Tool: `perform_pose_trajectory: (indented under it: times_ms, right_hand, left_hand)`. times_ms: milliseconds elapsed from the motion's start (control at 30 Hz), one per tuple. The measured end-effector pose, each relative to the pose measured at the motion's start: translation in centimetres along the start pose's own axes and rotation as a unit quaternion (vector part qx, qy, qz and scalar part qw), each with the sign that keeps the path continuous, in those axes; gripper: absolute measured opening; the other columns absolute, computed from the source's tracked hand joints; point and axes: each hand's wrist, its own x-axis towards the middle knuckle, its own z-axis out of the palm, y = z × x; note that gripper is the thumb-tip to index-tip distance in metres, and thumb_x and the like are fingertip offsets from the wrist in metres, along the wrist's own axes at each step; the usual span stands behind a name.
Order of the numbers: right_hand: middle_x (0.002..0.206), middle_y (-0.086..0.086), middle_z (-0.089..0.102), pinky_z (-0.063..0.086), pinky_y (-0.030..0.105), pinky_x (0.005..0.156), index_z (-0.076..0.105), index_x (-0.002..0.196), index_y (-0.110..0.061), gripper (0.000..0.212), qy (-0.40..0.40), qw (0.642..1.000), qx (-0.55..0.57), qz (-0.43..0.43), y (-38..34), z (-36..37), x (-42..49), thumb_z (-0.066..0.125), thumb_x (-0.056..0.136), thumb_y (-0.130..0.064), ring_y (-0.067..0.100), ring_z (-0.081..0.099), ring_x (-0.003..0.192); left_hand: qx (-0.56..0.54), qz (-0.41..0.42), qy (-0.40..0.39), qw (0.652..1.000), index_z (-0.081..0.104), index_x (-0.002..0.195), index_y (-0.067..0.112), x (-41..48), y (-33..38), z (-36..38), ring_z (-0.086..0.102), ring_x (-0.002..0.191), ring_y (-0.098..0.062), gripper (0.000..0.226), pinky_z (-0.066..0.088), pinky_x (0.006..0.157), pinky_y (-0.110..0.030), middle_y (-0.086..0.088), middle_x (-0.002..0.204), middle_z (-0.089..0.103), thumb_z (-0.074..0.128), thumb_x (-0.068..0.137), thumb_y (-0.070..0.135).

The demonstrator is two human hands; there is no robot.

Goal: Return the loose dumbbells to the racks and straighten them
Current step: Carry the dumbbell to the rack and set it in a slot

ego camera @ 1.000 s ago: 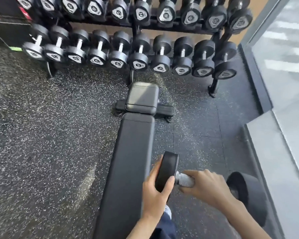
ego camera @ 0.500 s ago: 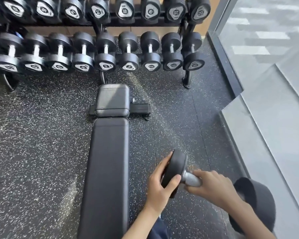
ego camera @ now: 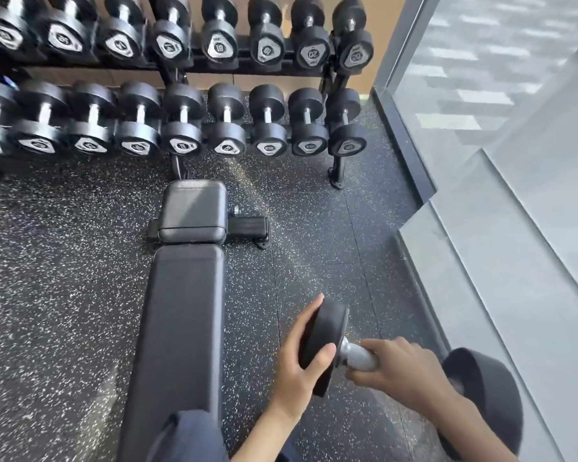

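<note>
A loose black dumbbell (ego camera: 327, 338) with a silver handle lies crosswise low in the head view, to the right of the bench. My left hand (ego camera: 297, 368) cups its left head, thumb over the rim. My right hand (ego camera: 401, 365) grips the handle, its fingers wrapped round the metal. The dumbbell's right head (ego camera: 488, 391) shows behind my right forearm. Ahead stands a two-tier rack (ego camera: 194, 65) filled with black dumbbells, the rightmost upper ones marked 20.
A black padded bench (ego camera: 184, 311) runs from my legs toward the rack, its seat pad (ego camera: 194, 215) near the rack's middle post. A glass wall and raised grey ledge (ego camera: 481, 261) close off the right side. Speckled rubber floor (ego camera: 47, 278) lies left of the bench.
The view has swung right and closer to the rack. The dumbbell has tilted a little, its left head now nearer the rack, with both hands holding as before.
</note>
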Motion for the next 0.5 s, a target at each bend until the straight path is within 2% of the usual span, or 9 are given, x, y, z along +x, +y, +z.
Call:
perform_pose_trajectory:
  times_ms: [133, 267, 367, 500]
  right_hand:
    - [0.080, -0.012, 0.061, 0.040, 0.028, 0.062, 0.050, 0.078, -0.038, 0.029, 0.001, 1.000, 0.023, 0.014, 0.0, -0.9, -0.6, 0.051, 0.072, -0.066, 0.013, 0.058, 0.077]
    - [0.084, -0.010, 0.064, 0.041, 0.029, 0.065, 0.054, 0.086, -0.036, 0.038, 0.025, 0.999, 0.031, 0.027, -0.2, -2.1, -0.8, 0.050, 0.070, -0.070, 0.014, 0.061, 0.083]
    - [0.081, -0.011, 0.062, 0.042, 0.029, 0.065, 0.055, 0.087, -0.037, 0.036, 0.029, 0.998, 0.050, 0.039, -0.1, -3.8, 0.0, 0.052, 0.070, -0.069, 0.013, 0.058, 0.077]
    - [0.082, -0.011, 0.062, 0.043, 0.030, 0.067, 0.052, 0.082, -0.038, 0.032, 0.032, 0.997, 0.058, 0.047, 0.3, -5.7, 2.8, 0.053, 0.069, -0.067, 0.015, 0.061, 0.082]
  left_hand:
    - [0.011, 0.019, -0.020, 1.000, 0.048, 0.136, 0.023, 1.0, 1.1, 0.2, 0.047, 0.130, -0.014, 0.062, 0.038, 0.109, -0.044, 0.008, 0.140, 0.052, 0.062, 0.078, 0.039]
    - [0.005, 0.035, -0.041, 0.999, 0.049, 0.136, 0.019, 2.4, 2.6, 0.3, 0.048, 0.130, -0.014, 0.062, 0.037, 0.109, -0.041, 0.006, 0.138, 0.054, 0.063, 0.078, 0.037]
    - [0.009, 0.053, -0.058, 0.997, 0.049, 0.135, 0.018, 4.5, 3.5, 0.6, 0.047, 0.130, -0.011, 0.060, 0.036, 0.110, -0.037, 0.008, 0.138, 0.054, 0.063, 0.079, 0.034]
    - [-0.006, 0.051, -0.072, 0.996, 0.049, 0.134, 0.018, 8.2, 4.3, 0.8, 0.048, 0.129, -0.011, 0.061, 0.038, 0.109, -0.038, 0.006, 0.137, 0.054, 0.063, 0.077, 0.034]
